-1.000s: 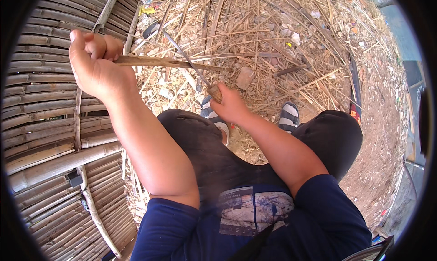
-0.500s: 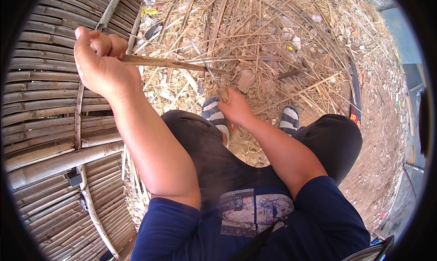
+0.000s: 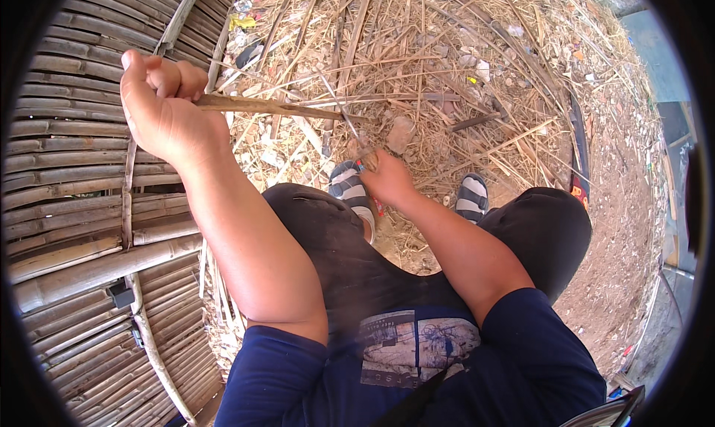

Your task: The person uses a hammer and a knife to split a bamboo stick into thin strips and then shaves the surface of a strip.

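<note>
My left hand (image 3: 167, 110) is raised at the left, its fingers closed round one end of a brown bamboo strip (image 3: 261, 105). The strip points right and slightly down, over the littered ground. Lower and nearer the middle, my right hand (image 3: 387, 177) is wrapped round the handle of what looks like a knife. Its thin, light blade (image 3: 344, 114) slants up and left and crosses the strip near the free end. I cannot tell whether the edge touches the strip. Most of the handle is hidden in my fist, with a bit of red showing beside it.
A bamboo slat wall (image 3: 78, 129) rises close on the left. Straw and loose strips (image 3: 417, 55) cover the ground ahead, with a stone (image 3: 401, 134) beyond my right hand. My sandalled feet (image 3: 471, 196) stand below, between my bent knees. Bare dirt (image 3: 611, 256) lies to the right.
My right hand has shifted slightly down and to the right, and the blade with it. My left hand and the strip have hardly moved.
</note>
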### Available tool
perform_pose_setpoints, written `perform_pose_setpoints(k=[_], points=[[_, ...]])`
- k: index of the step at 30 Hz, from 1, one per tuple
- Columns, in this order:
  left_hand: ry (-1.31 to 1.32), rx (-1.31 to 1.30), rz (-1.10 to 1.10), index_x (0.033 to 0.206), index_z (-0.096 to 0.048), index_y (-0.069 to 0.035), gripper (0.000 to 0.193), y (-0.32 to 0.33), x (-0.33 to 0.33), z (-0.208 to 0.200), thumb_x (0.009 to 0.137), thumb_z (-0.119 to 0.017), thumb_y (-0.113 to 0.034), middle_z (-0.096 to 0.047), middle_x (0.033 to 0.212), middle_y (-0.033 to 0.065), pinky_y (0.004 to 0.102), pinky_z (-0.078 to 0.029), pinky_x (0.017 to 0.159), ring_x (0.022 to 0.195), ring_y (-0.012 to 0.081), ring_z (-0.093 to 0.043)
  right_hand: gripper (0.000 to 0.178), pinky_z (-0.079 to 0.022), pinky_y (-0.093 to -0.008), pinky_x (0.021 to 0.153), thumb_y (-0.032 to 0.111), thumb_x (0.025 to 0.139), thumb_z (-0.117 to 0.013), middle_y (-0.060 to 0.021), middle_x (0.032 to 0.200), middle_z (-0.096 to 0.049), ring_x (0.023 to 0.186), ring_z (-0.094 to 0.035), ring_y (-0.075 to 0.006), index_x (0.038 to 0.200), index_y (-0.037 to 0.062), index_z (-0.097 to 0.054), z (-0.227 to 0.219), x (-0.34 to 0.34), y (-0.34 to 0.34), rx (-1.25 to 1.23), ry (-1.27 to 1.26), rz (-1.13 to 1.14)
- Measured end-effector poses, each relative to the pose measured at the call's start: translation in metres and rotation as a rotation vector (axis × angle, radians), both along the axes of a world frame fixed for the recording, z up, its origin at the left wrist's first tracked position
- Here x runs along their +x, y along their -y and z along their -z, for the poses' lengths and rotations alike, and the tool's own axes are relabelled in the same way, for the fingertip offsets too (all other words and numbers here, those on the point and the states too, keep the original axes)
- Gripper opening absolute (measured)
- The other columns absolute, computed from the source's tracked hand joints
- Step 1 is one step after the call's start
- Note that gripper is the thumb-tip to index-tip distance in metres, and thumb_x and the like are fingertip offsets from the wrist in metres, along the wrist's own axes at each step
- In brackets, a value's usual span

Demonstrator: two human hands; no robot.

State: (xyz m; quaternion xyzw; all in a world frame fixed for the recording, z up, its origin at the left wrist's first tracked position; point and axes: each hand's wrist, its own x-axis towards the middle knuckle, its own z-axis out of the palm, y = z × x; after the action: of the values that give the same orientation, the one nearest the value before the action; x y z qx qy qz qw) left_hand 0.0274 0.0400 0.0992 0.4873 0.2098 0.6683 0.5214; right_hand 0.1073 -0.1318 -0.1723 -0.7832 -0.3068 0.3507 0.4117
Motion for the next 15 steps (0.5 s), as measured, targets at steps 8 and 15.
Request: perform_pose_setpoints(k=[8, 15], points=[[-0.002, -0.030, -0.040, 0.078, -0.050, -0.011, 0.028, 0.000, -0.001, 0.000, 0.099, -0.060, -0.027, -0.026, 0.060, -0.0034, 0.0306, -0.025, 0.057, 0.054, 0.0119, -0.022, 0.048, -0.053, -0.0472, 0.084, 0.022, 0.081, -0.069, -0.0275, 0.101, -0.070, 0.096, -0.068, -0.0433, 0.121, -0.0037, -0.059, 0.003, -0.002, -0.005, 0.117, -0.016, -0.042], [0.030, 0.025, -0.018, 0.077, -0.054, -0.008, 0.027, -0.009, -0.004, 0.002, 0.093, -0.066, -0.025, -0.030, 0.058, -0.0035, 0.0293, -0.024, 0.052, 0.049, 0.0103, -0.028, 0.042, -0.052, -0.0498, 0.081, 0.021, 0.081, -0.069, -0.0276, 0.097, -0.069, 0.093, -0.068, -0.0439, 0.114, -0.0016, -0.060, -0.007, 0.003, -0.004, -0.003, 0.027, -0.001]])
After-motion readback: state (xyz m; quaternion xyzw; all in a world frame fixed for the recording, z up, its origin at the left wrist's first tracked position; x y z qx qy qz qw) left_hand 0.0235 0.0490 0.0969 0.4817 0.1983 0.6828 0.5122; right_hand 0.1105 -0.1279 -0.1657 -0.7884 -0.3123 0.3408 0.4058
